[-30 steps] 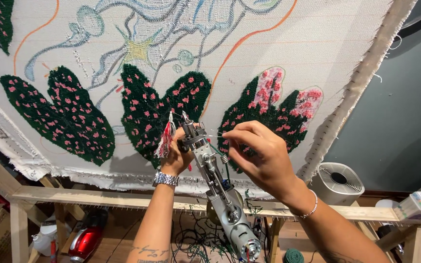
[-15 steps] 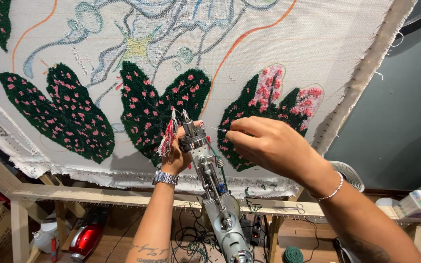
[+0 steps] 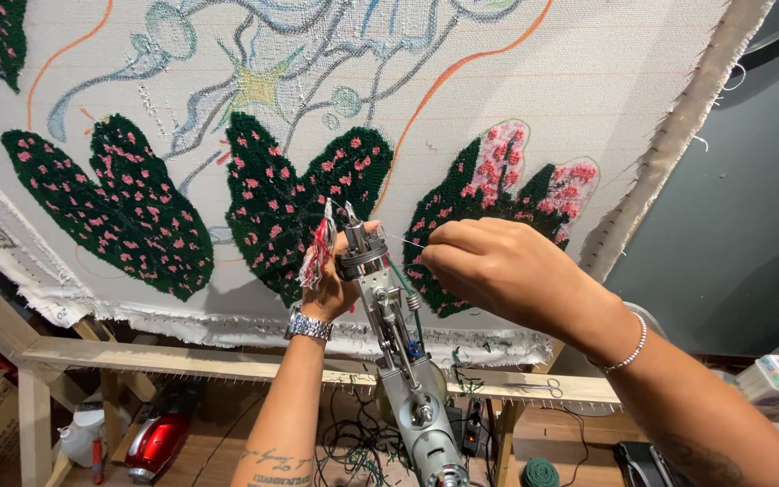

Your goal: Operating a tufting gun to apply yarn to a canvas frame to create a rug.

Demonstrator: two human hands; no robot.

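Head view: the left hand gripped the tufting gun near its needle, just below the tufted cloth. The right hand, beside the gun, pinched a thin yarn.

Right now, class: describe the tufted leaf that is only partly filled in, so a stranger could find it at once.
Start at the stretched white cloth on the wooden frame, where three dark green leaf shapes sit in a row. Take the rightmost leaf, just above the right hand. Unlike its neighbours, its upper lobes are pale pink, not dark green.
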